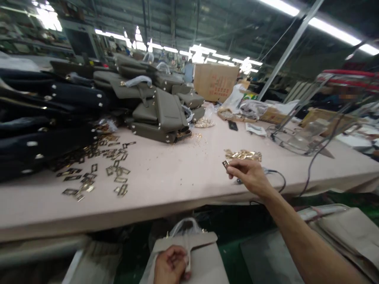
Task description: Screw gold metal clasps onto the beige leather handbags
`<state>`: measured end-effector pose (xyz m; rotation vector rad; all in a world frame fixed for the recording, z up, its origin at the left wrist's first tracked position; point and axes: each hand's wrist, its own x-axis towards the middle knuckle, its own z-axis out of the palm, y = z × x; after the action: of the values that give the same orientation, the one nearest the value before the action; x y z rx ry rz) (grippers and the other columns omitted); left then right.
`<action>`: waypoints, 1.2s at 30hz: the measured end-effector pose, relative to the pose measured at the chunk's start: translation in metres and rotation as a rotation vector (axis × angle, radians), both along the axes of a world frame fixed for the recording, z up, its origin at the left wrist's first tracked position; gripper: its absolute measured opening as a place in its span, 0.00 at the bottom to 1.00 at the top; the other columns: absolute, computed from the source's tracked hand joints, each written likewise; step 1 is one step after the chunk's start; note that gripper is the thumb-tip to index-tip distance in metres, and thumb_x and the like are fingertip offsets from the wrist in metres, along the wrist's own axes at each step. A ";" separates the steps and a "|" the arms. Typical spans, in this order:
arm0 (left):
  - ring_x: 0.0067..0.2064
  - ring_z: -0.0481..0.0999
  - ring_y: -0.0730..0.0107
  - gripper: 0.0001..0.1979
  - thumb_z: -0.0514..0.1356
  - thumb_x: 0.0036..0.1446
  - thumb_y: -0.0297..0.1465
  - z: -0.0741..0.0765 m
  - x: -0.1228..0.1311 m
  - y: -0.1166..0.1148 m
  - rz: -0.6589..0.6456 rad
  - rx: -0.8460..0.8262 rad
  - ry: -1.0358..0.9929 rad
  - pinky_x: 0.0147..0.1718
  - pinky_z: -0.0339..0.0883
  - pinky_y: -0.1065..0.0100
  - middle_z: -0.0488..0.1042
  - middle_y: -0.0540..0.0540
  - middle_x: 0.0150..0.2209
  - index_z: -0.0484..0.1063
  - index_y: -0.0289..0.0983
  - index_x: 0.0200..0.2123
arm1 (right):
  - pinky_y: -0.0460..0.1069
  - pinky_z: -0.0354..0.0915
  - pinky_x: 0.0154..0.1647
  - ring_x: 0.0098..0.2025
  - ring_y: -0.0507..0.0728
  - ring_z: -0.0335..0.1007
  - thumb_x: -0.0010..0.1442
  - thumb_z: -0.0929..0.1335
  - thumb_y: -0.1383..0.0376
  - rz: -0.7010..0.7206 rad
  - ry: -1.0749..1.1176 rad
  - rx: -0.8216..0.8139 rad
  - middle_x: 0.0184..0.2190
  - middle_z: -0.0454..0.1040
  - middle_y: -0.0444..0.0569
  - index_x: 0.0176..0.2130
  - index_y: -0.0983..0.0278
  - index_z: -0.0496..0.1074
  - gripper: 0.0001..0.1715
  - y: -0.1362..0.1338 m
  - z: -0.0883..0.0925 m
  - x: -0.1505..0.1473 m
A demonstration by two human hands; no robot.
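My right hand reaches out over the pale table and pinches a small metal buckle piece at its fingertips. Just beyond it lies a little heap of gold metal fittings. My left hand is low at the bottom of the view, fingers curled on the top of a grey handbag that has a plastic-wrapped handle.
Several flat metal buckles are scattered on the left of the table. Stacks of dark handbags and grey handbags stand behind them. A cardboard box, a wire rack and black cables lie to the right.
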<state>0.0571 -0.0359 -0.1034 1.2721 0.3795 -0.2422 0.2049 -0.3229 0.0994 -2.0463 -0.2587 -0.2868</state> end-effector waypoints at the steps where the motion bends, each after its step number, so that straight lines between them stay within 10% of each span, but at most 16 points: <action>1: 0.25 0.73 0.66 0.20 0.77 0.36 0.43 -0.003 -0.003 0.000 -0.023 -0.058 -0.009 0.19 0.72 0.68 0.73 0.49 0.22 0.77 0.36 0.26 | 0.50 0.70 0.36 0.31 0.55 0.72 0.62 0.75 0.54 0.064 0.045 0.067 0.29 0.76 0.48 0.40 0.63 0.79 0.15 0.024 -0.021 -0.028; 6: 0.24 0.76 0.69 0.11 0.73 0.39 0.31 -0.010 -0.017 0.011 -0.105 -0.054 -0.013 0.25 0.75 0.69 0.77 0.47 0.24 0.79 0.34 0.28 | 0.50 0.69 0.34 0.32 0.55 0.71 0.65 0.73 0.55 0.222 0.333 0.205 0.35 0.75 0.49 0.46 0.61 0.80 0.15 0.102 -0.135 -0.129; 10: 0.24 0.78 0.69 0.12 0.74 0.40 0.30 -0.012 -0.029 0.016 -0.067 -0.023 -0.005 0.27 0.75 0.70 0.78 0.46 0.24 0.77 0.33 0.29 | 0.51 0.69 0.40 0.38 0.57 0.72 0.66 0.71 0.56 0.244 0.386 0.230 0.37 0.75 0.50 0.45 0.60 0.81 0.13 0.118 -0.181 -0.155; 28: 0.23 0.79 0.67 0.18 0.78 0.38 0.32 -0.013 -0.042 0.013 -0.099 -0.062 0.029 0.24 0.74 0.69 0.80 0.43 0.25 0.76 0.32 0.30 | 0.49 0.66 0.34 0.32 0.54 0.68 0.64 0.72 0.57 0.316 0.532 0.207 0.35 0.75 0.48 0.51 0.62 0.79 0.18 0.110 -0.180 -0.157; 36: 0.24 0.80 0.65 0.19 0.78 0.37 0.32 -0.014 -0.042 0.009 -0.110 -0.073 0.033 0.25 0.75 0.68 0.81 0.41 0.26 0.76 0.30 0.30 | 0.48 0.62 0.33 0.32 0.54 0.68 0.60 0.74 0.59 0.278 0.470 0.106 0.31 0.76 0.47 0.36 0.64 0.78 0.10 0.105 -0.183 -0.165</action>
<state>0.0147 -0.0265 -0.1178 1.2193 0.3261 -0.3676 0.0398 -0.2176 -0.0836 -1.8809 -0.2247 0.3430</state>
